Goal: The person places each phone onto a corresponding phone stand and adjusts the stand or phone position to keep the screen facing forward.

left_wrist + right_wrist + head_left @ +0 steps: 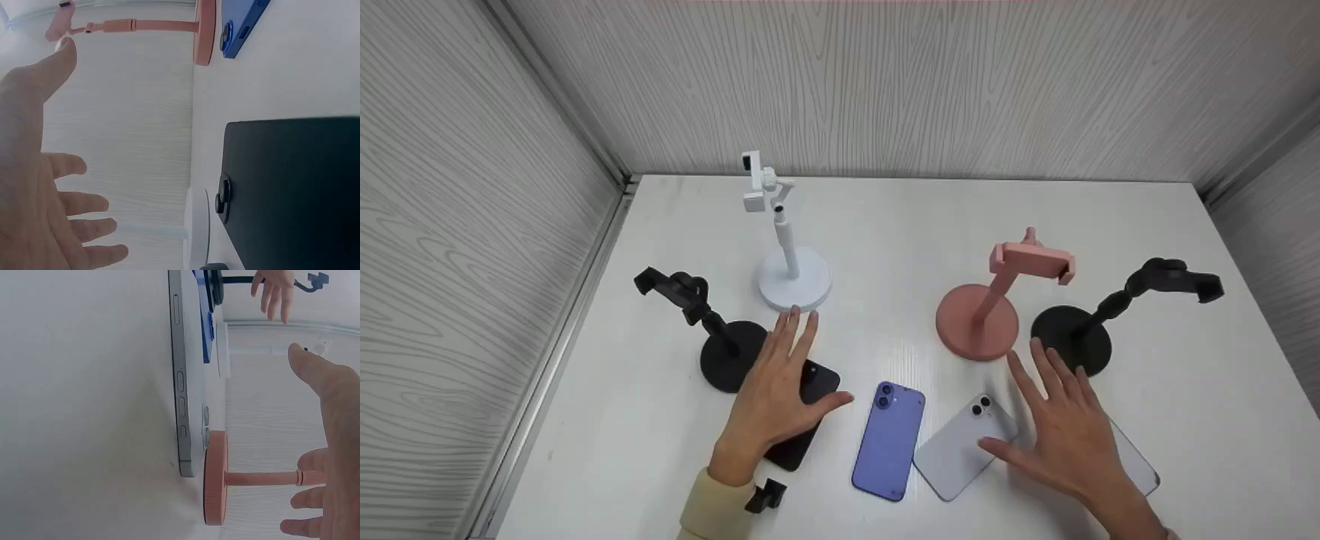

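Evidently a person's left hand [772,394], fingers spread, hovers over a flat black phone [795,450], probably stiff and slippery. Rightward lies a slim purple dual-lens phone [888,442]. A silvery-white twin-lens phone [964,448], likely fragile, best gripped by its long edges, lies on the white table [877,315] near the right hand [1065,439], fingers apart.

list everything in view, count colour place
Black round-based phone stands: 2, black, left and right
White round-based stand: 1, white, back left
Pink round-based stand: 1, pink, centre right
Black rectangular phone: 1, black, front left
Blue rectangular phone: 1, blue, front centre
Pale rectangular phones: 2, pale, front right
White tabletop: 1, white, beneath
Grey grained panels: 3, grey, around table
Black angular piece: 1, black, left wrist
Beige sleeves: 2, beige, wrists
Left hand: 1, bare, front left
Right hand: 1, bare, front right
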`<state>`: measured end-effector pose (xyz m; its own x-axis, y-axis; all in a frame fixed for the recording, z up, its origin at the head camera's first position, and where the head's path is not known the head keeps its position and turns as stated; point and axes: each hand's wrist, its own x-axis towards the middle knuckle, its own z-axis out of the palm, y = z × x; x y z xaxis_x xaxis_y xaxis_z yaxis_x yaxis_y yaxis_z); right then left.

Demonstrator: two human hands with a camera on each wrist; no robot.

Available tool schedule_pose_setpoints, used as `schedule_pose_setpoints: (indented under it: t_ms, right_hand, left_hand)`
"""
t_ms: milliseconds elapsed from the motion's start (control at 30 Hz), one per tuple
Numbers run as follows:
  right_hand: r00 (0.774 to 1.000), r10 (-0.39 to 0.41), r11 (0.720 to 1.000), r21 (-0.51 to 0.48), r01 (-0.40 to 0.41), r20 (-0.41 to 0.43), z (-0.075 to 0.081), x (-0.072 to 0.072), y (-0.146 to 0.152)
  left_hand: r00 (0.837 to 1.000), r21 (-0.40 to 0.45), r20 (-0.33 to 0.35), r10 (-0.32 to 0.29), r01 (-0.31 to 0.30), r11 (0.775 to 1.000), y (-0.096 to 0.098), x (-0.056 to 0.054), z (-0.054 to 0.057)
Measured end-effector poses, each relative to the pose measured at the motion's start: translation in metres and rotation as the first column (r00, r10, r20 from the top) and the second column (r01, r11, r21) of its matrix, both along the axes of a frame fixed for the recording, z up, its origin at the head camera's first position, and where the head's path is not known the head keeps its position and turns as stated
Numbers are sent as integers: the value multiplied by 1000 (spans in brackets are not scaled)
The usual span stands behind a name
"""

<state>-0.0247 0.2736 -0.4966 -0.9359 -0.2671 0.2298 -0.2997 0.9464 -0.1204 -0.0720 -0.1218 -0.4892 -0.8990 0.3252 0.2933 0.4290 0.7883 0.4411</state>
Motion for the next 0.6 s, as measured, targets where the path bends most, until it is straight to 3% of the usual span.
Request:
schedule_pose_setpoints:
  t_ms: [167,333,433,600]
  right_hand:
    - [1000,-3,1000,13,3,9,1,1,5]
    - [1000,3,1000,12,-3,-2,0,0,8]
    - [1000,7,1000,8,-7,1,-2,0,8]
    - [999,32,999,5,-32,7,-5,-1,7]
  left_hand:
    - [1000,84,-11,-7,8,996,-5,-11,2]
    - [998,171,-49,30,-21,985,-4,-27,-1]
    - [995,242,-59,78,-61,968,-1,-36,-5]
    - [988,358,-7,156,-144,923,0,-50,-13]
